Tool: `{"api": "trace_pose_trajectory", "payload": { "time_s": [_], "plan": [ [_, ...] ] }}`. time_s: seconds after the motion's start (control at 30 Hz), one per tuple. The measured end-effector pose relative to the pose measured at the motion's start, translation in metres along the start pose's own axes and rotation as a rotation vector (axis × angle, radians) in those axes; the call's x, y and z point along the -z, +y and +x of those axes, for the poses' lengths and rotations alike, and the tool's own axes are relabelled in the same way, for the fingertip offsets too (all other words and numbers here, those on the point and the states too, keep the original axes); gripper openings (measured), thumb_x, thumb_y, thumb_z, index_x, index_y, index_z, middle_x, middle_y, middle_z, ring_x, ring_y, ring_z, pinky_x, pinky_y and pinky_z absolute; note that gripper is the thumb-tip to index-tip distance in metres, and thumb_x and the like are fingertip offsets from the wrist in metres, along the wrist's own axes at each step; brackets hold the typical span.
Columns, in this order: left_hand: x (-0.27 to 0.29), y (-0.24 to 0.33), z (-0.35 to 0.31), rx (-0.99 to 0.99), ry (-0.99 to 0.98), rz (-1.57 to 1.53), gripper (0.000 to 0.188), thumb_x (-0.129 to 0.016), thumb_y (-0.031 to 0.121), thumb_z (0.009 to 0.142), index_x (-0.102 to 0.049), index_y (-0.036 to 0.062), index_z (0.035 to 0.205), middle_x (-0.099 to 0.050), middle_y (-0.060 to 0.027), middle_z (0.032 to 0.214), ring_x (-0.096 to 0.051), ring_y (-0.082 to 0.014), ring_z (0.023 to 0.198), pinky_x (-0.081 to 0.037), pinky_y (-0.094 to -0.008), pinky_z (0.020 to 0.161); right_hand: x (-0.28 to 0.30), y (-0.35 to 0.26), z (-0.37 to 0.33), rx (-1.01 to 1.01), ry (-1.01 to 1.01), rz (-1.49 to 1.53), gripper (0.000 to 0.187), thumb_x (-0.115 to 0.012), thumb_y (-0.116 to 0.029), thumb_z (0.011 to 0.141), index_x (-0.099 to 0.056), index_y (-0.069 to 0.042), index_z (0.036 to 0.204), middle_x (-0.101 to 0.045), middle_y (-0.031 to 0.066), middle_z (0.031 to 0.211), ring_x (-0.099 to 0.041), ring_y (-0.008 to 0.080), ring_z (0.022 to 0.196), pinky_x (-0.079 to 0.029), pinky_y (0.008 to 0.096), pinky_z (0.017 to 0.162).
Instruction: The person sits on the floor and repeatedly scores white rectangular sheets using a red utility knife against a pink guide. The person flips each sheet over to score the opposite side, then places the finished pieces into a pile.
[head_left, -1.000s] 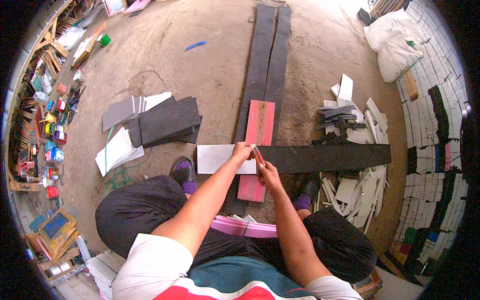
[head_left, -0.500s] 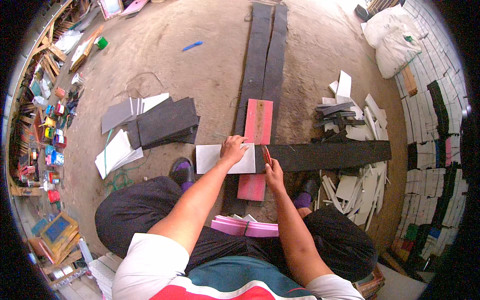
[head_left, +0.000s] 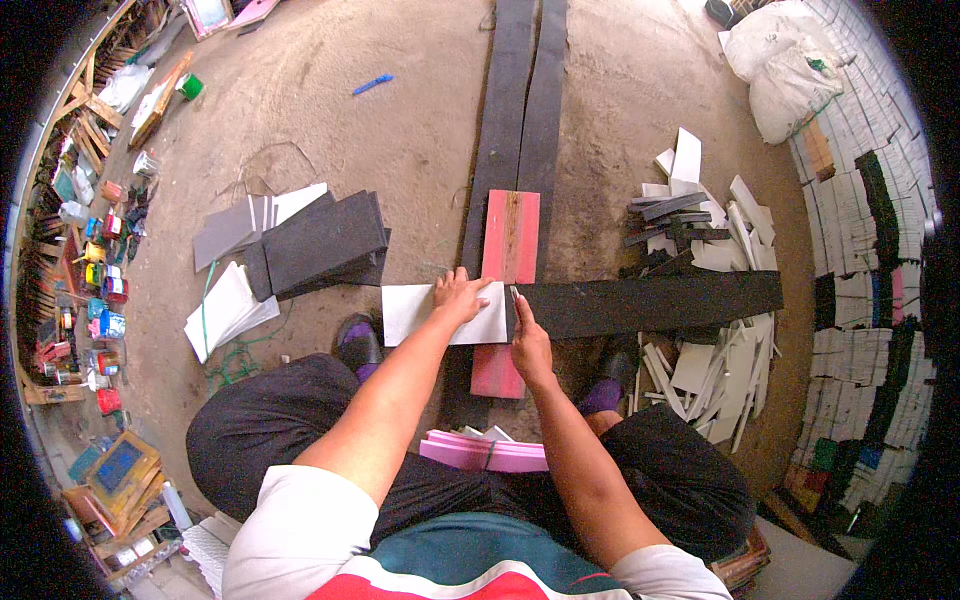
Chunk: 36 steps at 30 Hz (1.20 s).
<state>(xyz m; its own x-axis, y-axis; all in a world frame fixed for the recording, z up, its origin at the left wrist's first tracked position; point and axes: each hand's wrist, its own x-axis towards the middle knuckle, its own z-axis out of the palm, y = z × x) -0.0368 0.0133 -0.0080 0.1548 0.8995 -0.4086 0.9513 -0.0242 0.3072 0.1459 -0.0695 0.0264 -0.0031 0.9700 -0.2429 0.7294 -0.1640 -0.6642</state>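
Shifted leftward, right hand (head_left: 530, 344) seemingly clamps a mostly hidden tool (head_left: 515, 292); left hand (head_left: 459, 299) splays on white sheet (head_left: 409, 316).

A head-worn camera (wide fisheye) looks down over the hands (head_left: 460, 297)

We can make out little of the thin tool (head_left: 515, 291): the right hand (head_left: 531, 343) covers all but its tip. The left hand (head_left: 460, 299) hides part of the white sheet (head_left: 409, 316) — and sheet and black strip (head_left: 650, 302) together hide the middle of the pink board (head_left: 511, 235). The top edge cuts off the long dark boards (head_left: 500, 120); the far-left containers (head_left: 112, 325) are too small for us to identify.
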Motion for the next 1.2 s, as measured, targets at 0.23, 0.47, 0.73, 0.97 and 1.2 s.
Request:
{"api": "trace_pose_trajectory", "payload": {
  "time_s": [0.23, 0.47, 0.73, 0.97, 1.2],
  "plan": [
    [0.0, 0.008, 0.002, 0.038, -0.007, 0.042, 0.051, -0.071, 0.049, 0.089, -0.058, 0.0449, 0.138, -0.055, -0.0098, 0.132, -0.048, -0.0316, 0.13, -0.036, -0.0503, 0.111, 0.003, -0.011, 0.014, -0.011, -0.065, -0.213, 0.072, -0.052, -0.002, 0.092, -0.031, -0.025, 0.157, -0.068, 0.0262, 0.094, -0.069, 0.0447, 0.086, -0.054, 0.0576, 0.075],
    [0.004, 0.01, 0.001, 0.054, -0.031, 0.035, 0.05, -0.071, 0.048, 0.089, -0.059, 0.0449, 0.138, -0.055, -0.0085, 0.133, -0.047, -0.0308, 0.131, -0.035, -0.0503, 0.112, -0.003, -0.014, 0.02, -0.094, -0.143, -0.232, 0.072, -0.052, -0.005, 0.093, -0.029, -0.028, 0.157, -0.069, 0.0257, 0.097, -0.07, 0.0442, 0.088, -0.055, 0.0562, 0.077],
    [0.003, 0.01, 0.004, 0.065, -0.025, 0.024, 0.051, -0.072, 0.048, 0.089, -0.059, 0.0451, 0.138, -0.054, -0.0102, 0.134, -0.046, -0.0314, 0.132, -0.035, -0.0493, 0.112, -0.002, -0.032, 0.027, -0.169, -0.213, -0.324, 0.067, -0.049, -0.008, 0.095, -0.029, -0.023, 0.157, -0.069, 0.0263, 0.104, -0.071, 0.043, 0.094, -0.057, 0.054, 0.079],
    [0.001, 0.013, 0.005, 0.08, -0.031, 0.048, 0.05, -0.073, 0.047, 0.088, -0.06, 0.0452, 0.137, -0.054, -0.011, 0.135, -0.047, -0.032, 0.132, -0.036, -0.0498, 0.111, 0.002, -0.045, 0.011, -0.162, -0.286, -0.347, 0.061, -0.047, -0.012, 0.096, -0.031, -0.011, 0.154, -0.071, 0.0281, 0.102, -0.071, 0.0447, 0.094, -0.057, 0.0551, 0.081],
    [-0.001, 0.011, 0.003, 0.069, -0.009, 0.031, 0.051, -0.073, 0.047, 0.088, -0.06, 0.0445, 0.137, -0.055, -0.0116, 0.135, -0.046, -0.0323, 0.133, -0.036, -0.0502, 0.111, -0.007, -0.013, -0.041, -0.164, -0.342, -0.344, 0.062, -0.045, -0.02, 0.1, -0.022, -0.012, 0.157, -0.071, 0.0275, 0.104, -0.071, 0.0461, 0.092, -0.056, 0.0578, 0.074]
  ]
}}
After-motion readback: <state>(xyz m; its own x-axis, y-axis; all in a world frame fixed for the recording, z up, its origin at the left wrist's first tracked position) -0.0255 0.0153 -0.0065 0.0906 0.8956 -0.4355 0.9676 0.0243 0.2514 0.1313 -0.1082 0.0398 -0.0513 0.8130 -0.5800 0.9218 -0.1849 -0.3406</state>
